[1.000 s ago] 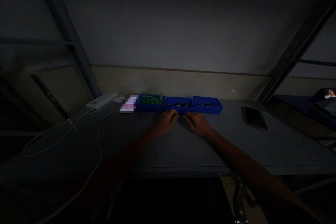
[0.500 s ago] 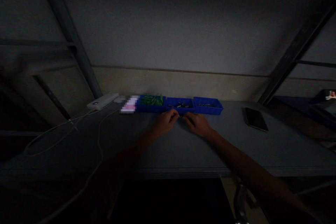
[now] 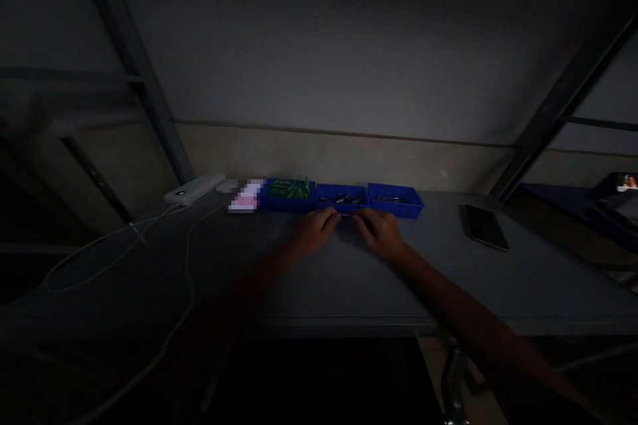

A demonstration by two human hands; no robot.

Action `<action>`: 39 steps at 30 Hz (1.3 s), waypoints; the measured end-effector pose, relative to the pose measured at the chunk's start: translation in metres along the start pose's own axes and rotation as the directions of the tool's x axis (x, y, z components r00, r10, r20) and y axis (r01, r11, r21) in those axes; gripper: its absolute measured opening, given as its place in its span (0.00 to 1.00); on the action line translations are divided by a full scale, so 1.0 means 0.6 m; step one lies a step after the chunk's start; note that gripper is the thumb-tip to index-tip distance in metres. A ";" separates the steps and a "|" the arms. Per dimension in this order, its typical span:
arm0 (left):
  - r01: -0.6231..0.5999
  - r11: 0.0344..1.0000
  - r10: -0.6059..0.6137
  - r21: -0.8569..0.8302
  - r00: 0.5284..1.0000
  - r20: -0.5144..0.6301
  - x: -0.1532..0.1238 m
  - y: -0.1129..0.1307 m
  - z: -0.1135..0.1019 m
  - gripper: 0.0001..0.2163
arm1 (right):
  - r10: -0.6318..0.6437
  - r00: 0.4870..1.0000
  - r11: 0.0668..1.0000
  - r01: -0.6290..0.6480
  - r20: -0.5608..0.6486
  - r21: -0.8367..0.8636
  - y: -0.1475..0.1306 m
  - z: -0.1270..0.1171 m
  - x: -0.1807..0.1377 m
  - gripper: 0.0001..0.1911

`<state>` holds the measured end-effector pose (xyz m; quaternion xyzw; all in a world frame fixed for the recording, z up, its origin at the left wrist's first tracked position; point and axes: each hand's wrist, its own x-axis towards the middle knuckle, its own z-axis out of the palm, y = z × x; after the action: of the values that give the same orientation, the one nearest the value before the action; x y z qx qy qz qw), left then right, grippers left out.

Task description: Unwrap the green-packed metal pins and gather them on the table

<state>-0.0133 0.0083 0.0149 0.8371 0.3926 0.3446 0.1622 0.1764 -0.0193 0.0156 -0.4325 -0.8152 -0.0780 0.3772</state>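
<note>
My left hand (image 3: 315,229) and my right hand (image 3: 381,231) are pinched closed just in front of the middle blue bin (image 3: 343,208). Between their fingertips runs a thin, pale, rod-like piece (image 3: 346,215), gripped at both ends; its exact kind is too small and dark to make out. Small dark and shiny metal parts (image 3: 343,198) lie in the middle bin. Green pieces (image 3: 289,188) fill the left blue bin (image 3: 286,206). In the right blue bin (image 3: 406,209) are thin metal parts (image 3: 390,199).
A black phone (image 3: 484,226) lies on the grey table (image 3: 329,292) at the right. To the left are a white power bank (image 3: 194,190) with a white cable (image 3: 188,259) and a blurred pink-and-white item (image 3: 246,197). Metal posts (image 3: 149,106) flank the table before a wall.
My right hand has shifted slightly up and right, so the gap between my fingertips is a little wider. My left hand stays nearly in place.
</note>
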 end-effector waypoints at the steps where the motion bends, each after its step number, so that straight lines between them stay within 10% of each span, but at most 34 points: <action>1: 0.000 1.000 0.000 0.001 1.000 0.015 -0.001 0.001 0.000 0.13 | 0.044 0.998 0.999 -0.045 -0.051 -0.026 0.005 -0.003 0.003 0.16; 6: -0.031 0.999 0.027 0.043 0.995 0.093 -0.005 -0.004 0.005 0.10 | 0.571 0.794 0.745 -0.608 -0.211 -0.273 0.063 -0.029 0.015 0.24; 9: -0.084 0.993 0.076 0.087 0.993 0.085 -0.006 -0.011 0.008 0.09 | 0.720 0.684 0.608 -0.703 -0.116 -0.368 0.088 -0.037 0.013 0.31; 17: -0.095 0.976 0.087 0.198 0.995 0.048 0.011 -0.003 0.030 0.14 | 0.714 0.677 0.693 -0.651 0.177 -0.308 0.061 0.001 0.023 0.32; 25: 0.097 0.931 -0.150 0.352 0.981 0.125 0.030 0.012 0.034 0.25 | 0.892 0.448 0.409 -0.850 -0.050 -0.333 0.130 -0.060 -0.008 0.37; 34: 0.229 0.964 -0.234 0.134 0.972 0.018 0.041 -0.011 0.036 0.18 | 0.823 0.511 0.511 -0.857 -0.248 -0.069 0.177 -0.042 -0.036 0.41; 39: 0.277 0.961 -0.276 0.001 0.960 -0.037 0.024 -0.013 0.030 0.15 | 0.900 0.349 0.395 -0.907 -0.261 0.149 0.200 -0.039 -0.047 0.38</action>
<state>0.0018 0.0245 0.0045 0.7682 0.5097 0.3325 0.1988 0.2908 0.0256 -0.0109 -0.7958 -0.3736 0.0689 0.4717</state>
